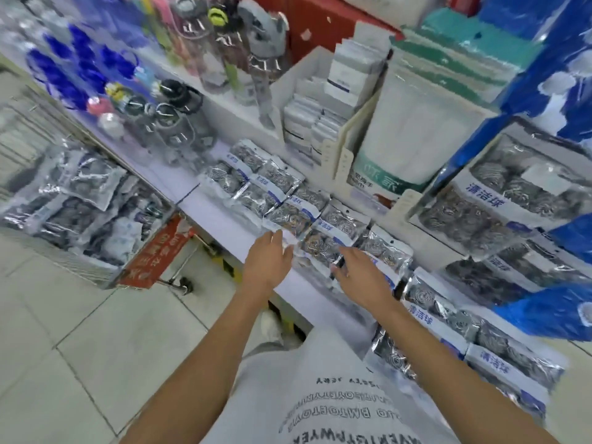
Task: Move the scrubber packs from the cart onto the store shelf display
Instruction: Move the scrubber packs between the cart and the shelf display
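cart [80, 267]: sitting at the far left on the tiled floor, its basket heaped with scrubber packs in the cart [80, 200], a red sign hanging off its near end.
bottles [173, 123]: standing blurred on the shelf's left part, behind the cart.
shelf [224, 216]: white ledge running from upper left down to lower right, its front strip lying bare beside the left hand.
left hand [267, 264]: reaching over the shelf's front edge, fingers straight and slightly spread, gripping nothing, fingertips touching the near corner of a pack.
shelved scrubber packs [282, 200]: lying flat in an overlapping row along the shelf, silvery coils showing through clear bags with blue-and-white labels.
right hand [360, 277]: stretching onto the row just right of the left hand, fingers extended and resting on a pack [326, 241], not curling round it.
card boxes [317, 116]: standing at the shelf's back, holding small white packets.
white bag [413, 139]: propping upright right of the boxes.
boxed scrubbers [499, 193]: leaning at the shelf's right end, above more packs [448, 318] trailing toward the lower right corner.
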`<state>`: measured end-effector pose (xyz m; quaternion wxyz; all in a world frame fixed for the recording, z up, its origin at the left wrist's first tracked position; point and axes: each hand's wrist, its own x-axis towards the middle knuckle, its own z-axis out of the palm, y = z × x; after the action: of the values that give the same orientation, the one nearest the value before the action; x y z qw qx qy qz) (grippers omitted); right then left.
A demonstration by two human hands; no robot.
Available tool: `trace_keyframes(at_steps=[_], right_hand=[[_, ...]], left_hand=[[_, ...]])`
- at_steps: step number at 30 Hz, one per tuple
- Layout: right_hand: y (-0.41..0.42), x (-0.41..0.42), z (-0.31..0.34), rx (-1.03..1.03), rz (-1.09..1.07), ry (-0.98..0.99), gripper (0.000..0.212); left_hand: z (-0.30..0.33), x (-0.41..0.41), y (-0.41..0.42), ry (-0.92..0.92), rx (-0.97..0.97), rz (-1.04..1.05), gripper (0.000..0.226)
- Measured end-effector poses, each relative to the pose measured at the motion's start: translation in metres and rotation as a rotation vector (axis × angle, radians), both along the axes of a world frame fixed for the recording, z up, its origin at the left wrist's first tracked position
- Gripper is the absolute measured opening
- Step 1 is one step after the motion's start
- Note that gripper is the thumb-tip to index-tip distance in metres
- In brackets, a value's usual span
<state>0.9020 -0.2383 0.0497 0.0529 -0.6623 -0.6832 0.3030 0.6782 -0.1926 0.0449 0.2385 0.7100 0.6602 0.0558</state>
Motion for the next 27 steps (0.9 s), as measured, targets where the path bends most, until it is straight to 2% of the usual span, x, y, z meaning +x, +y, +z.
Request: trace_keyframes(at_steps=[4, 7, 13, 22, 27], right_hand=[[0.020, -0.054, 0.011, 0.109, 0.205, -0.016, 0.047], [0.037, -0.103, 0.016, 0.158, 0.342, -0.020, 0.053], [0.056, -0.224, 0.032, 0.219, 0.546, 0.017, 0.057], [0.076, -0.370, 0.040, 0.209, 0.670, 0.035, 0.041], [0.098, -0.407, 0.020, 0.165, 0.664, 0.037, 0.047]], left_hand=[[0.014, -0.061, -0.038, 0.027, 0.034, 0.206, 0.051], [0.019, -0.116, -0.067, 0.064, 0.086, 0.376, 0.038], [0.028, -0.222, -0.117, 0.084, 0.184, 0.663, 0.036], [0.018, -0.330, -0.141, -0.016, 0.132, 0.921, 0.043], [0.006, -0.368, -0.119, -0.052, 0.117, 0.959, 0.046]])
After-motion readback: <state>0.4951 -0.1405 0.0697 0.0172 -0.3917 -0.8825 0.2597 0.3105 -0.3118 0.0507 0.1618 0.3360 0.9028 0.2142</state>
